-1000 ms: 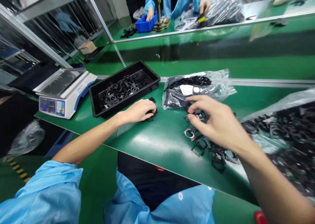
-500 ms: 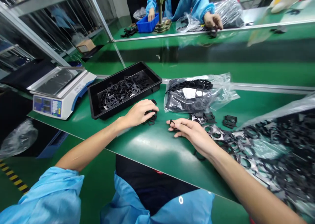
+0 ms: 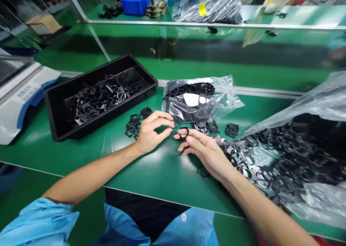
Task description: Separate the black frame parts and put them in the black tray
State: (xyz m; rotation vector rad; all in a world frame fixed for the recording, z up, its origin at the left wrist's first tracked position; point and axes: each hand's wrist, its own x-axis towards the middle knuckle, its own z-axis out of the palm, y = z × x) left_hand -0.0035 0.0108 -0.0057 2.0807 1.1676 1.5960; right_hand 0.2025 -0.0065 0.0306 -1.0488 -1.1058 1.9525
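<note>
Green bench (image 3: 162, 177), metal strip (image 3: 266, 91) along far edge. Black tray (image 3: 121, 106) toward that edge, left. Left hand (image 3: 154, 131): thumb and fingertips nearly together; cannot tell if holding anything. Right hand (image 3: 204, 147): part-curled, pinching black frame (image 3: 184, 133) midway between near and far edges.

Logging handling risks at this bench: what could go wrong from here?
1. The right hand pinches a thin black part; it might slip and drop.
2. The left hand is right beside a small pile of black parts; a brush could scatter it.
3. Loose parts spread from the large plastic bag, close to the right forearm, which could sweep some aside.
</note>
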